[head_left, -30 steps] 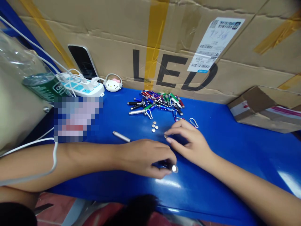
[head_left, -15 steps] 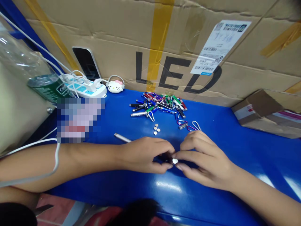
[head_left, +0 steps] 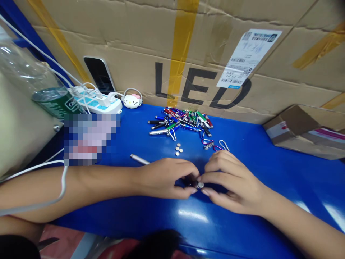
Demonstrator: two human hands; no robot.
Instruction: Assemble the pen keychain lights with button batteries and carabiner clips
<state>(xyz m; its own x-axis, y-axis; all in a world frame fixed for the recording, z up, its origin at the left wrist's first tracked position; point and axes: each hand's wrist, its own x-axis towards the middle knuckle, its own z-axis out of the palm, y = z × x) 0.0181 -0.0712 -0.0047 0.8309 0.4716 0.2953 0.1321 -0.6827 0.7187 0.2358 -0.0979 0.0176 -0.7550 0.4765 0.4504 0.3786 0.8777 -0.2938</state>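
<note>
The left hand (head_left: pixel 164 178) and right hand (head_left: pixel 231 181) meet over a small dark keychain flashlight (head_left: pixel 194 184), both half-closed with their fingertips on it. The left hand's fingers curl around its dark body, mostly hiding it, while the right hand's thumb and fingers close in at its silver end. It is held just above the blue table (head_left: pixel 283 172), and I cannot tell whether it touches. A loose silver flashlight tube (head_left: pixel 139 159) lies just beyond the left hand. Farther out are four button cells (head_left: pixel 179 149), a carabiner (head_left: pixel 223 145) near the right hand, and a heap of colored keychain flashlights (head_left: pixel 180 123).
</note>
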